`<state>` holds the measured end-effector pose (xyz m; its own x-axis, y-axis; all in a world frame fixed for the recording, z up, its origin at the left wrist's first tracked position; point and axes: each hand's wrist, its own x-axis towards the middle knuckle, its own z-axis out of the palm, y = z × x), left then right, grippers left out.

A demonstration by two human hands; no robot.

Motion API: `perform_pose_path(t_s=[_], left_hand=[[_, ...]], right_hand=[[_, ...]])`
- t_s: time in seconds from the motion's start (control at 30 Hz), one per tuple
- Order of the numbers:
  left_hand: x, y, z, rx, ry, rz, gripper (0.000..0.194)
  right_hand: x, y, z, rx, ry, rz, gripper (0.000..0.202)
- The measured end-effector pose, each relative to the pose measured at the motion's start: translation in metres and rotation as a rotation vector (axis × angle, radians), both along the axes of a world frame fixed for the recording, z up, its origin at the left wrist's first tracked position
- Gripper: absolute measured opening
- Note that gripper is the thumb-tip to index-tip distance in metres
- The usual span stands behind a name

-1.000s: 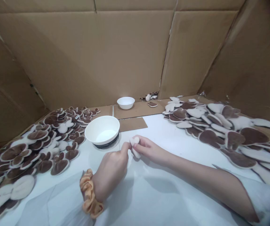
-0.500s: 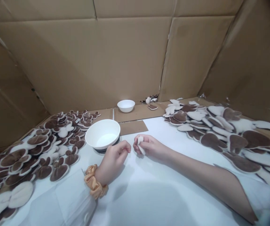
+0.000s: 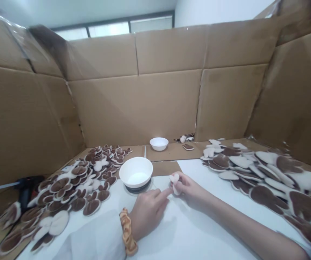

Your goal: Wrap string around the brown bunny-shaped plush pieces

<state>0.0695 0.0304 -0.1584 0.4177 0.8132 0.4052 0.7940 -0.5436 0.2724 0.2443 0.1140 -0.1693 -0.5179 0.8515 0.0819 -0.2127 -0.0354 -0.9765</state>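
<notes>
My right hand [image 3: 189,188] pinches a small white bunny-shaped plush piece [image 3: 174,178] between thumb and fingers, above the white tabletop [image 3: 188,231]. My left hand [image 3: 149,209], with an orange scrunchie [image 3: 127,231] at its wrist, reaches in from the left. Its index finger is stretched out, its tip at or very near the piece; the other fingers are partly curled, and nothing shows in them. Just behind my left hand stands a white bowl [image 3: 136,173] on a dark round base [image 3: 138,188].
Brown-and-white plush bunny shapes [image 3: 82,184] are heaped on the left. Larger flat brown-and-white pieces [image 3: 253,169] are piled on the right. A smaller white bowl [image 3: 159,144] sits by the cardboard wall [image 3: 139,108]. A glue gun [image 3: 25,191] lies far left.
The view has tilted up, showing the wall's top and a window. My left hand has gone from a curled pinch to a stretched index finger at the piece. My right hand still holds it.
</notes>
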Motion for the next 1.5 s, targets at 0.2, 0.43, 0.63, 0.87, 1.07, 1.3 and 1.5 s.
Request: perform_pose_path(t_s=[0.2, 0.43, 0.63, 0.87, 1.07, 1.3, 1.5], left_hand=[[-0.018, -0.02, 0.004, 0.304, 0.095, 0.328, 0.035], [-0.037, 0.001, 0.005, 0.271, 0.164, 0.514, 0.025], [-0.027, 0.041, 0.012, 0.328, 0.182, 0.558, 0.025], [-0.02, 0.045, 0.016, 0.328, -0.078, 0.51, 0.033], [0.004, -0.008, 0.017, -0.431, -0.692, 0.15, 0.034], [0.016, -0.013, 0.014, -0.528, -0.86, 0.06, 0.027], [0.013, -0.012, 0.009, -0.459, -0.877, 0.119, 0.025]], right_hand=[[0.001, -0.022, 0.019, -0.025, -0.128, -0.025, 0.036], [0.01, -0.028, 0.016, -0.097, -0.063, 0.068, 0.037], [0.006, -0.038, 0.013, -0.122, -0.01, 0.046, 0.036], [0.009, -0.044, 0.015, 0.396, -0.108, -0.139, 0.015], [0.011, -0.054, 0.009, 0.929, -0.276, -0.281, 0.012], [0.005, -0.056, 0.006, 0.736, -0.244, -0.242, 0.025], [-0.003, -0.056, 0.013, 0.048, -0.127, 0.079, 0.022]])
